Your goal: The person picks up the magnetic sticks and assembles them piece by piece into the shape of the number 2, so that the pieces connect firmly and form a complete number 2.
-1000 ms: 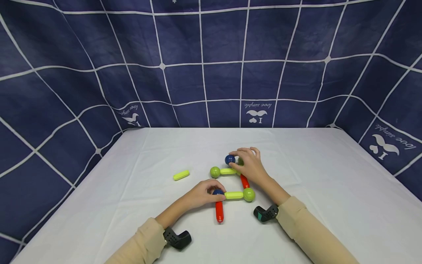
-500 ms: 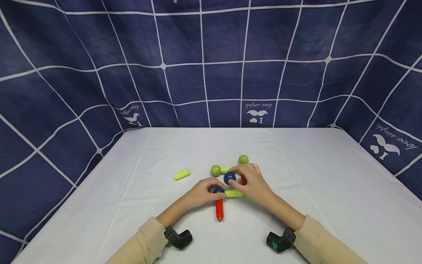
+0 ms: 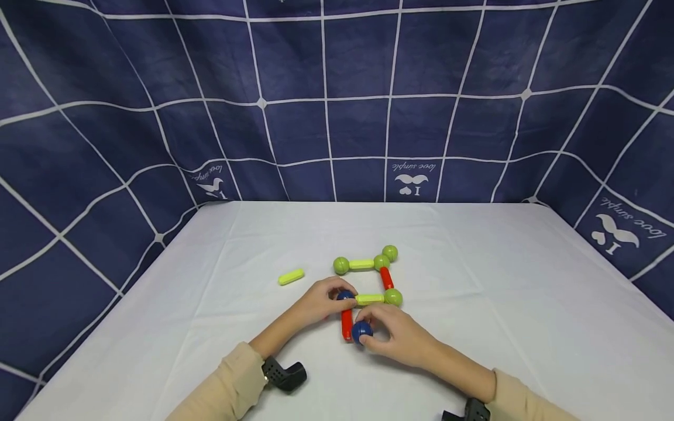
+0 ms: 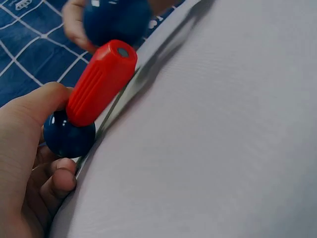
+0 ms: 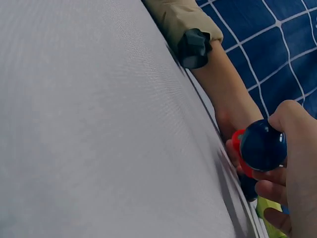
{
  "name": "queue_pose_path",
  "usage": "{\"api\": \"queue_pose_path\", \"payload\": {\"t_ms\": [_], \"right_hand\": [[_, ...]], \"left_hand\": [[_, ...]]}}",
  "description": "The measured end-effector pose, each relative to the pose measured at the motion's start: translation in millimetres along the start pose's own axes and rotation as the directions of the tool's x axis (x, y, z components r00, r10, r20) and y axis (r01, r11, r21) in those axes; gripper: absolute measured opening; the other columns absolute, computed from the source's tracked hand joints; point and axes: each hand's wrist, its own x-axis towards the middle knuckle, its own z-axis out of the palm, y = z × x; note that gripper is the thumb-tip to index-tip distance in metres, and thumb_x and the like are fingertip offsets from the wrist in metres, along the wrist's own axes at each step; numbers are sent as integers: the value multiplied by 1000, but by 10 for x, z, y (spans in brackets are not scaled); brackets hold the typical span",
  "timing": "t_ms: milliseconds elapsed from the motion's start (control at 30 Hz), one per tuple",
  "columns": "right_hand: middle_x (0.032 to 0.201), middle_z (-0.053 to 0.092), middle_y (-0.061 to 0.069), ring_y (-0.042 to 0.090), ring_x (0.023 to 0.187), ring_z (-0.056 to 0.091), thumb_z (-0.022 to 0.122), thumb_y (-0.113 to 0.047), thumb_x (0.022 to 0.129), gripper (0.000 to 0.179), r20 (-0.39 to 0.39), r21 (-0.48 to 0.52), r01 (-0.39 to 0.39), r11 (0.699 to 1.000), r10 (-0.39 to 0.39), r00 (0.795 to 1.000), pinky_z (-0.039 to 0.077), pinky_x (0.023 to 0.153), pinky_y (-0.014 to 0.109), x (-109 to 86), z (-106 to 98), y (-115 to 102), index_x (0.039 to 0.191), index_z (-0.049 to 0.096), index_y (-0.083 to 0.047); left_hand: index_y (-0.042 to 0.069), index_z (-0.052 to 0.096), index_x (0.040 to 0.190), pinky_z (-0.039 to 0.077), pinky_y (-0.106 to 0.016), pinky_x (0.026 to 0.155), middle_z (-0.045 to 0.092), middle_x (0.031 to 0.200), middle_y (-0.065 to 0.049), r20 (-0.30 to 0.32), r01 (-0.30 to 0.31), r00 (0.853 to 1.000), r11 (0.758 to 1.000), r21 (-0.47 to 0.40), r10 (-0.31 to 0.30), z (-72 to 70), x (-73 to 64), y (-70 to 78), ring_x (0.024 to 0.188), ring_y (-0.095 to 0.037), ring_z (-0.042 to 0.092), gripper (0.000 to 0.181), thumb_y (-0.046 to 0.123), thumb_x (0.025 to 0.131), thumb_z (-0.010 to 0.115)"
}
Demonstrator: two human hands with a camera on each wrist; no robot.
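My left hand (image 3: 317, 302) grips a blue ball (image 4: 67, 136) at one corner of a chain of rods and balls. From that ball a red rod (image 3: 346, 324) points toward me, its bare end showing a grey disc in the left wrist view. A yellow-green rod (image 3: 370, 299) leads right from the same ball to a green ball (image 3: 393, 297). My right hand (image 3: 402, 340) pinches a second blue ball (image 3: 362, 332) between thumb and fingers. This ball is close beside the red rod's near end; whether they touch, I cannot tell.
Beyond, a second red rod (image 3: 387, 278) links to another green ball (image 3: 381, 262), a yellow-green rod (image 3: 361, 265) and a green end ball (image 3: 341, 265). One more green ball (image 3: 390, 252) sits behind. A loose yellow-green rod (image 3: 291, 277) lies left on the white cloth (image 3: 237, 245).
My right hand has carried its blue ball from the far side of the chain toward me, to the red rod's near end. My left hand keeps its grip, almost in place.
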Motion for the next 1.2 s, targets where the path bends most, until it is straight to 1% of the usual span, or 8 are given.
{"api": "queue_pose_path", "payload": {"t_ms": [100,233,467,533,633,900,1067,1200], "right_hand": [[95,56,-17,-1,82,48,62,-30,83,17,58,28,-1,1000,-1,998,44,76,21,-14,23,31,98,56,-28],[93,57,-17,-3,83,49,60,-36,84,18,125,-6,79,997,-77,989,43,75,20,-31,44,52,101,57,-30],[93,58,-19,-4,84,49,57,-45,85,29,195,-25,253,967,-244,950,42,78,18,-27,91,56,110,59,-31],[91,58,-19,-4,83,48,57,-46,85,30,196,-40,282,959,-269,943,41,77,16,-28,101,58,112,58,-32],[87,56,-18,-4,80,45,56,-46,85,32,191,-61,300,952,-284,940,38,73,14,-32,105,60,114,57,-32],[83,54,-16,-4,76,44,57,-46,85,34,192,-47,279,959,-266,945,37,69,13,-26,108,51,116,57,-31],[83,53,-16,-4,74,42,56,-46,85,34,188,-53,225,973,-211,959,36,67,13,10,97,38,116,57,-31],[84,53,-16,-5,74,43,57,-45,85,34,175,-66,219,974,-204,963,36,67,13,31,89,38,116,57,-31]], "left_hand": [[18,66,96,37,-21,57,56,90,-1,-12,28,1000,1000,-8,-28,-5,9,-19,74,-12,44,18,29,82,66],[17,66,98,34,-20,48,54,88,-1,-6,58,998,998,-28,-58,-1,6,-24,63,-10,43,18,27,82,65],[3,63,101,32,-15,41,48,82,-2,42,74,997,994,-75,-71,-112,-167,374,45,-4,35,21,17,85,62],[3,63,101,32,-15,41,47,81,-2,46,81,996,993,-82,-77,-112,-175,388,45,-4,35,22,17,85,62],[3,63,101,32,-15,41,46,81,-2,43,75,997,993,-89,-71,-90,-159,346,46,-4,35,22,17,85,62],[14,64,100,33,-18,39,47,82,0,25,80,997,993,-89,-78,9,-42,1,46,-8,37,21,26,83,64],[15,64,99,35,-18,39,47,82,-1,36,68,997,993,-98,-64,-23,-26,-15,45,-9,38,22,29,83,64],[15,64,100,36,-19,40,46,82,-1,34,63,998,994,-92,-60,-39,-22,-1,46,-10,38,22,28,83,64]]}}
